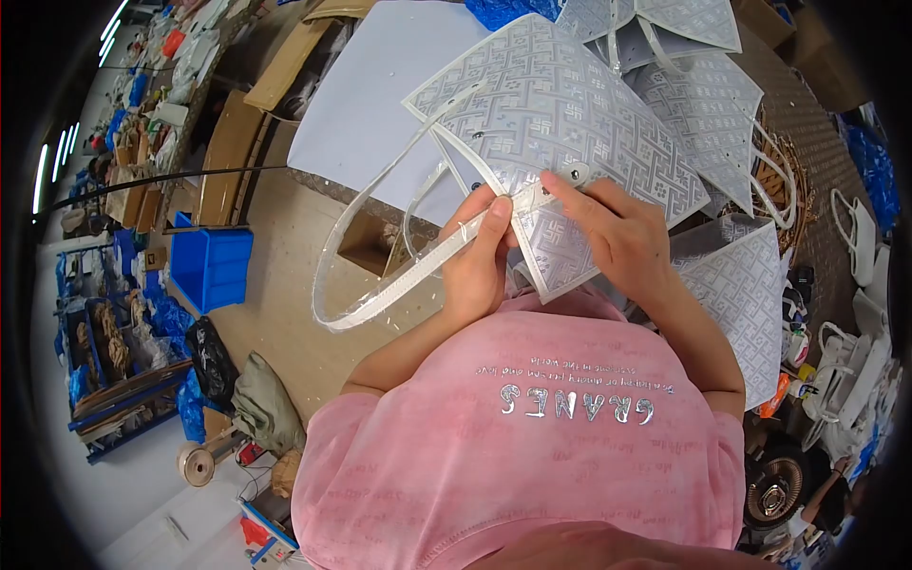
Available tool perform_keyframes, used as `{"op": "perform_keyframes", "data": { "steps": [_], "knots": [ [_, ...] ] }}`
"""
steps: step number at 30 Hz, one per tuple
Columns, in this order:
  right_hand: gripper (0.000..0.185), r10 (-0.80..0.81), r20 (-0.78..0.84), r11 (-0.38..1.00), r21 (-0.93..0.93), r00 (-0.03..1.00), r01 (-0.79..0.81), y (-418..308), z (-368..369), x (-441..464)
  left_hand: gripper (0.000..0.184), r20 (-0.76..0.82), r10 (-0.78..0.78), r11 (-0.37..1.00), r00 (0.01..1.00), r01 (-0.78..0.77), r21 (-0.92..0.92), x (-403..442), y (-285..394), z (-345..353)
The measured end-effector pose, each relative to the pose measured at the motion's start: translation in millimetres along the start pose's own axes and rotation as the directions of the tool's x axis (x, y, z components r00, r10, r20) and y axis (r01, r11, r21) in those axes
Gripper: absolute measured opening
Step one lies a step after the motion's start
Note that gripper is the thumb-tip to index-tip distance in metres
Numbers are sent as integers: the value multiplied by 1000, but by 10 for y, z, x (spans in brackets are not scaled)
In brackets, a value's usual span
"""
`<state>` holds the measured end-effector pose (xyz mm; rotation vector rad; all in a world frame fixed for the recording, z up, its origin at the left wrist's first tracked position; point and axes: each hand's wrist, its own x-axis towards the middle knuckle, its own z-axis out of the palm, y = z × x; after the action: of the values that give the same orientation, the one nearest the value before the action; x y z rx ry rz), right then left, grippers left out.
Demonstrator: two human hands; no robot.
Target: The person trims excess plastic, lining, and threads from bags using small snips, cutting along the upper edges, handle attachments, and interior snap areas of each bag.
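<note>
A silver-grey patterned tote bag panel [579,114] with white edging lies in front of me, its near corner close to my chest. My left hand [480,252] is closed on a white bag strap [399,290], thumb on top, at the panel's edge. The strap loops out to the left. My right hand [617,233] is closed at the strap's end, its index fingertip pressing beside a small dark hole or stud. Its thumb is hidden. A small round metal piece [575,175] sits on the panel near the right fingers.
More patterned bags [708,109] lie at the right, another [731,285] beside my right arm. Beneath the panel is a pale worktable [370,90]. On the floor at left stands a blue crate [211,269]; cluttered shelves [128,351] are beyond it. White bags [845,370] hang or lie far right.
</note>
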<state>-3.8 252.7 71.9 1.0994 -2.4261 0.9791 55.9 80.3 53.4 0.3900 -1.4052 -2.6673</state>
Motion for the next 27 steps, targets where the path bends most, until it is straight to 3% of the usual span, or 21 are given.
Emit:
{"op": "perform_keyframes", "data": {
  "steps": [4, 11, 16, 19, 23, 27],
  "knots": [
    [45, 48, -8, 998, 52, 999, -48, -47, -18, 12, 33, -17, -1, 1000, 1000, 1, 4, 0, -2, 21],
    [46, 2, 18, 999, -45, 1000, -1, -51, -28, 2, 35, -42, 1, 1000, 999, 0, 28, -17, 33, 119],
    [47, 11, 18, 999, -52, 1000, -10, -38, 15, -22, 35, 36, 12, 998, 999, -15, 68, -2, -27, -17],
    [43, 199, 35, 958, 205, 979, -202, -74, -1, 7, 35, 52, 17, 997, 999, -21, 74, 1, -37, -31],
    [38, 193, -38, 924, 343, 980, -169, -98, 8, 54, 34, 39, 9, 998, 999, -11, 57, -25, 1, 45],
    [31, 174, 35, 936, 304, 984, -176, -86, -18, 108, 33, 51, 11, 991, 999, -18, 132, -31, -1, 38]
  ]
}}
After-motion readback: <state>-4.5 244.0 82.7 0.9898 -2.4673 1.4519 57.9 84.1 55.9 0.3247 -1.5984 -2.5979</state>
